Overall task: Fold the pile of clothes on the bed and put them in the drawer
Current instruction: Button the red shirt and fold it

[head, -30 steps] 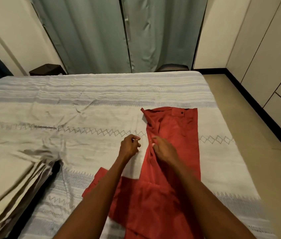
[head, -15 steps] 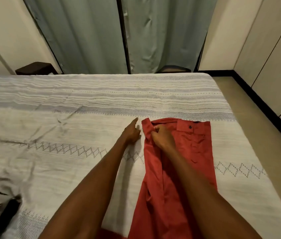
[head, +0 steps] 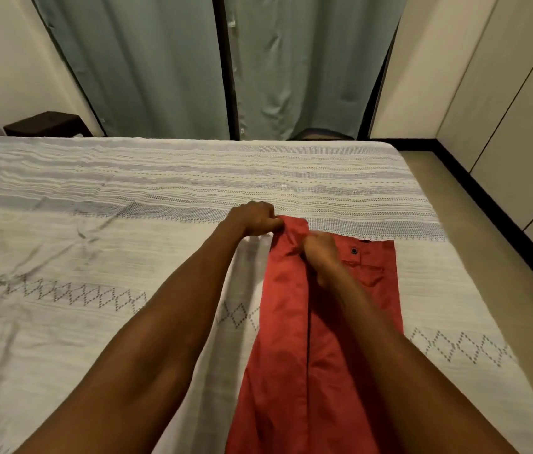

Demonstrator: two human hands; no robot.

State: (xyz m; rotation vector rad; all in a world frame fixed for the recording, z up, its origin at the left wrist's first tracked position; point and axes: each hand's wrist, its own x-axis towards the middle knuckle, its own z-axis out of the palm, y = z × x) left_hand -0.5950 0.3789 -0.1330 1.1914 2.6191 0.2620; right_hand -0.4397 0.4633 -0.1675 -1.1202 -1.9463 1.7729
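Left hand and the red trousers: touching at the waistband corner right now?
Touching. The head view shows the left hand with its fingers curled onto the top left corner of the red trousers, no gap between them, on the bedspread.

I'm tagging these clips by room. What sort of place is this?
Most likely a bedroom in a home. A wide bed with a patterned white cover fills the view, grey-green curtains hang behind it, and flat cupboard doors that look like a built-in wardrobe line the wall on the right.
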